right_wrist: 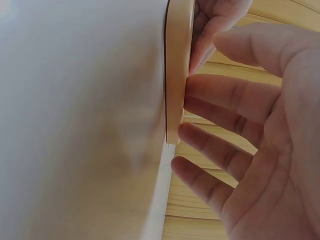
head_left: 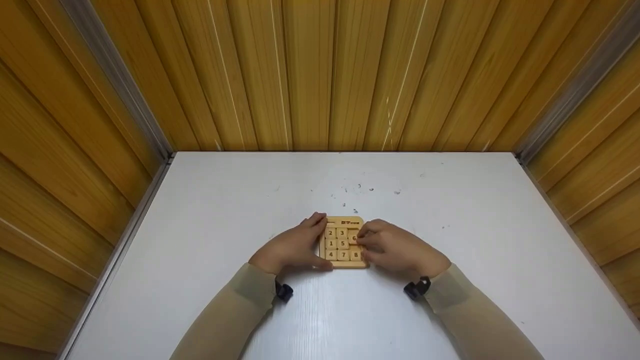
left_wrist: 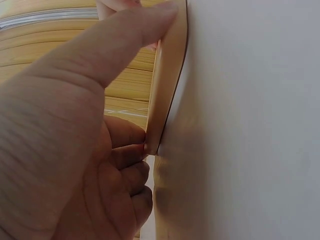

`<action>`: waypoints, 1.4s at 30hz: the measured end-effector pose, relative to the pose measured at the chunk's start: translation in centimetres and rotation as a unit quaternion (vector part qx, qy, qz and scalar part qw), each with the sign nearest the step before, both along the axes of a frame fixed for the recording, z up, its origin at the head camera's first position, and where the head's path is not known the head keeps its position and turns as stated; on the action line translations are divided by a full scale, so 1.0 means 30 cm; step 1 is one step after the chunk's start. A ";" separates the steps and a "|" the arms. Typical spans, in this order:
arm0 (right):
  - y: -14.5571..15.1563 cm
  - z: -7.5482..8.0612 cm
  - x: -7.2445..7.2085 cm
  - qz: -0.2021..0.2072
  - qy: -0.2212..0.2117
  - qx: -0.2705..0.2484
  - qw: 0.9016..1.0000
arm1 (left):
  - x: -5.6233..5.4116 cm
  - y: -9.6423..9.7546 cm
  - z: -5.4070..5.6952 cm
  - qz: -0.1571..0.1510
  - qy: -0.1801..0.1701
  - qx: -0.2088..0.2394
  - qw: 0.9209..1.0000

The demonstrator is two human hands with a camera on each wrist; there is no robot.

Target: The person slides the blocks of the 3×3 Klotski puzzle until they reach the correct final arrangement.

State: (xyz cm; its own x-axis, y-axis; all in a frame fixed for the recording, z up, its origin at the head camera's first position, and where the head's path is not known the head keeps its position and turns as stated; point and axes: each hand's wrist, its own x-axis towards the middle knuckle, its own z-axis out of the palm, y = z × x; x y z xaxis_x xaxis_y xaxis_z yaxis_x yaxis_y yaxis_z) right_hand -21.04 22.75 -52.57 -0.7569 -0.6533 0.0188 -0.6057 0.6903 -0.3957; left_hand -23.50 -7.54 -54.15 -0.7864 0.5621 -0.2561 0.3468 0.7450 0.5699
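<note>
A wooden number slide puzzle (head_left: pixel 347 265) lies on the white table, its square tiles marked with digits. My left hand (head_left: pixel 295 246) grips it along its left side, the thumb at the near edge and the fingers at the far corner. Seen in the left wrist view, thumb and fingertips press against the puzzle's edge (left_wrist: pixel 167 75). My right hand (head_left: pixel 400 248) touches the 6 tile (head_left: pixel 353 238) with its fingertips. That tile sits between the top and middle rows of the right column. In the right wrist view the fingers are mostly straight, and the thumb stands apart.
The white tabletop (head_left: pixel 240 200) carries small dark marks beyond the puzzle. Yellow wood-look panels (head_left: pixel 310 75) rise behind the table and on both sides. A dark wrist strap piece (head_left: pixel 285 291) shows at the left cuff, another (head_left: pixel 416 289) at the right.
</note>
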 end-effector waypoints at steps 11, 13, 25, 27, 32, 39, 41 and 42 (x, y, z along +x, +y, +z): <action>0.000 -0.002 -0.001 0.014 0.021 0.007 1.000 | 0.001 0.000 0.003 0.008 -0.008 0.004 1.000; 0.000 -0.001 -0.002 0.017 0.024 0.008 1.000 | 0.001 0.000 0.001 0.009 -0.010 0.004 1.000; 0.001 0.001 -0.008 0.054 0.043 -0.008 0.998 | 0.001 -0.001 -0.005 0.013 -0.009 0.005 1.000; 0.002 -0.001 -0.007 0.058 0.046 -0.012 0.997 | 0.002 0.000 -0.004 0.011 -0.006 0.006 1.000; 0.004 -0.009 -0.001 0.048 0.042 -0.015 0.998 | 0.003 0.002 -0.004 0.009 -0.004 0.006 1.000; 0.002 -0.010 0.006 0.039 0.042 -0.012 0.998 | -0.004 0.001 -0.010 0.009 -0.006 0.003 1.000; 0.001 -0.005 0.006 0.032 0.033 -0.009 0.999 | -0.006 0.001 -0.009 0.009 -0.009 0.004 1.000; 0.001 -0.001 0.006 0.028 0.029 -0.009 0.999 | -0.006 0.001 -0.008 0.011 -0.011 0.004 1.000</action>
